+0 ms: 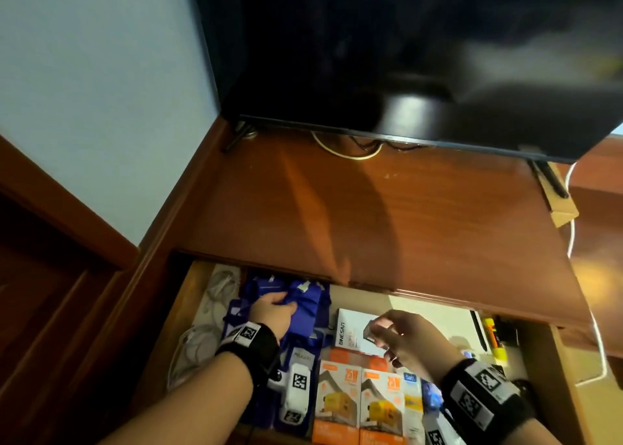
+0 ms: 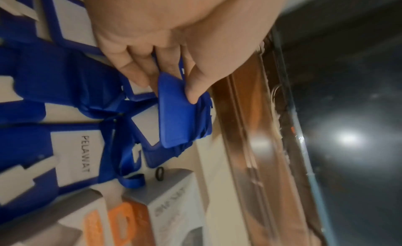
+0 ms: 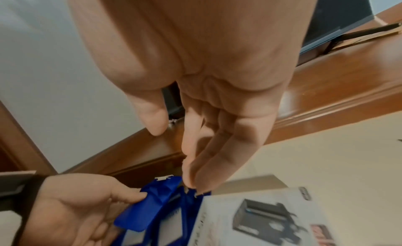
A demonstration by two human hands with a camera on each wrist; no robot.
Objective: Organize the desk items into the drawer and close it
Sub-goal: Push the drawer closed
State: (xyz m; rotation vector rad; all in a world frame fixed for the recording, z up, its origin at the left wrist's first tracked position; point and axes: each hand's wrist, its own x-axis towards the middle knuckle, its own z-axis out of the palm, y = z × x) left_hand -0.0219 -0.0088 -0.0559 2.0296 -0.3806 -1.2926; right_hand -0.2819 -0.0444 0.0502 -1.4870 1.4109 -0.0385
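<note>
The wooden drawer [image 1: 175,313] stands pulled out under the desk top [image 1: 371,215]. My left hand [image 1: 273,311] reaches into its back left part and pinches a blue badge holder [image 2: 178,112] between thumb and fingers, lifted above a pile of blue lanyards and badges [image 1: 303,330]. That holder [image 3: 141,213] and the left hand [image 3: 82,201] also show in the right wrist view. My right hand [image 1: 401,336] hovers over a white box [image 1: 350,330], fingers loosely extended and holding nothing; its fingertips [image 3: 193,181] hang close to the blue strap.
Two orange charger boxes [image 1: 340,401] lie at the drawer's front. White cables [image 1: 215,296] fill the left side, markers [image 1: 492,336] the right. A bare pale patch of drawer floor [image 1: 431,313] shows behind the right hand. A television [image 1: 404,57] stands on the desk.
</note>
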